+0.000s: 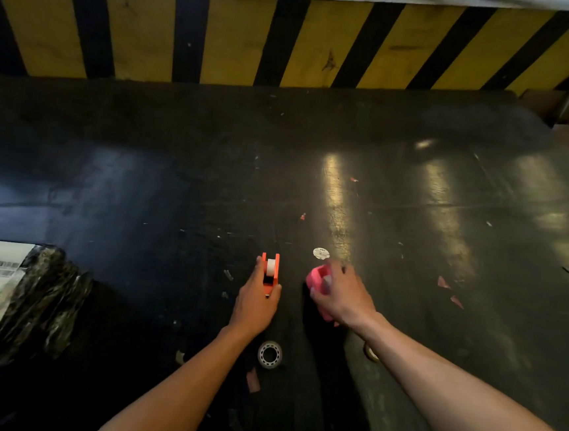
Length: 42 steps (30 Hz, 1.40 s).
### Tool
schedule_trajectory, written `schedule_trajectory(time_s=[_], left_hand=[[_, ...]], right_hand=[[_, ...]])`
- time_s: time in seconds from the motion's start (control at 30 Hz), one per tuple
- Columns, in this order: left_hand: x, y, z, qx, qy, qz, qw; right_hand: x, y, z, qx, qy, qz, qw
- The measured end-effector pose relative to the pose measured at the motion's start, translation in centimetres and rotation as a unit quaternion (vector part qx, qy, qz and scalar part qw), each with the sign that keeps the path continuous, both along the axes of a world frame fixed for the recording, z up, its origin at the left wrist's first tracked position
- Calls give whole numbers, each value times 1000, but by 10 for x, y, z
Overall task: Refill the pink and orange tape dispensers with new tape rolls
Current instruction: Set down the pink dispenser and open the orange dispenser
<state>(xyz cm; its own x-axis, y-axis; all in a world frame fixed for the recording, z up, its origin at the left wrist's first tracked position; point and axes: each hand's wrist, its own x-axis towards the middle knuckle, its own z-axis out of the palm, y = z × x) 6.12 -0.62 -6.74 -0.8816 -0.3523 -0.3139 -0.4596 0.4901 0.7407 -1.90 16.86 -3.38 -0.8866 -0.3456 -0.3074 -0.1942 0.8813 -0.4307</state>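
One tape roll [269,354] lies nearest; left hand [257,302] grips orange dispenser [270,273] (loaded), right hand [344,298] grips pink dispenser [318,280].

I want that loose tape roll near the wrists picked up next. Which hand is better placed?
Left, probably. The left hand is nearer the loose tape roll, which lies just beside its wrist; the right hand grips the pink dispenser farther away.

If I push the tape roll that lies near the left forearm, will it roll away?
Probably not: the tape roll lies flat on its side on the dark table, so it would likely slide. It looks small with a hollow core, so probably light. Stood on its edge, it could roll.
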Motion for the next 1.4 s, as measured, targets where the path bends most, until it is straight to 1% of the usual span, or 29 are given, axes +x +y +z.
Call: schedule_trajectory(time_s=[0.07, 0.13, 0.23, 0.3, 0.33, 0.37, 0.4, 0.43, 0.47, 0.5, 0.53, 0.57, 0.6, 0.63, 0.67, 0.7, 0.73, 0.77, 0.83, 0.97, 1.07, 1.13, 1.2, 1.3, 1.4], left_hand=[[0, 0, -1, -5, -4, 2, 1000], [0, 0, -2, -4, -18, 15, 1000], [2, 4, -1, -7, -29, 32, 999], [3, 7, 1, -7, -15, 37, 999], [3, 9, 2, -7, -6, 39, 999], [3, 10, 3, -6, 0, 41, 999], [4, 11, 3, -6, 6, 43, 999], [5, 11, 3, -5, 11, 45, 999], [5, 12, 4, -3, 17, 48, 999], [6, 13, 5, 3, 19, 54, 998], [6, 13, 6, 14, 19, 60, 998], [7, 15, 8, 29, 18, 66, 997], [9, 17, 10, 45, 17, 71, 996], [10, 20, 12, 58, 13, 76, 995], [12, 23, 13, 74, 13, 82, 994], [14, 26, 14, 92, 16, 89, 992], [17, 27, 13, 112, 22, 97, 989], [20, 28, 13, 134, 24, 106, 985], [24, 28, 15, 173, 24, 120, 977], [28, 27, 25, 233, 52, 144, 960], [26, 26, 31, 270, 69, 184, 943], [25, 23, 37, 306, 65, 214, 925], [24, 18, 41, 346, 52, 232, 908], [28, 11, 50, 428, 26, 225, 875], [33, 10, 54, 480, 19, 228, 847]], right_hand=[[-13, -7, 0, -33, -7, -71, 997], [-23, -16, -1, -38, -17, -111, 993], [-31, -25, -5, -28, -34, -124, 991], [-33, -27, -4, -17, -46, -125, 991], [-32, -27, -2, 4, -29, -117, 993], [-30, -28, 1, 37, 14, -99, 994], [-26, -29, 3, 62, 75, -75, 992], [-21, -32, 7, 52, 134, -48, 988], [-13, -36, 8, 9, 167, -23, 986], [-4, -40, 10, -49, 167, 1, 985], [6, -46, 8, -107, 140, 18, 984], [16, -51, 6, -150, 95, 25, 984], [26, -57, 1, -184, 39, 13, 982], [34, -61, -3, -217, -26, -22, 976], [40, -65, -5, -255, -95, -79, 959], [45, -68, -7, -294, -153, -141, 933], [50, -69, -8, -325, -185, -188, 908], [53, -69, -7, -346, -195, -216, 892], [57, -65, -3, -365, -192, -239, 879], [56, -54, -1, -390, -182, -241, 870], [54, -49, 0, -411, -162, -231, 867], [52, -46, 1, -430, -166, -214, 861], [51, -42, 4, -444, -190, -188, 855], [49, -33, 10, -449, -237, -161, 846], [48, -25, 15, -472, -290, -160, 817]])
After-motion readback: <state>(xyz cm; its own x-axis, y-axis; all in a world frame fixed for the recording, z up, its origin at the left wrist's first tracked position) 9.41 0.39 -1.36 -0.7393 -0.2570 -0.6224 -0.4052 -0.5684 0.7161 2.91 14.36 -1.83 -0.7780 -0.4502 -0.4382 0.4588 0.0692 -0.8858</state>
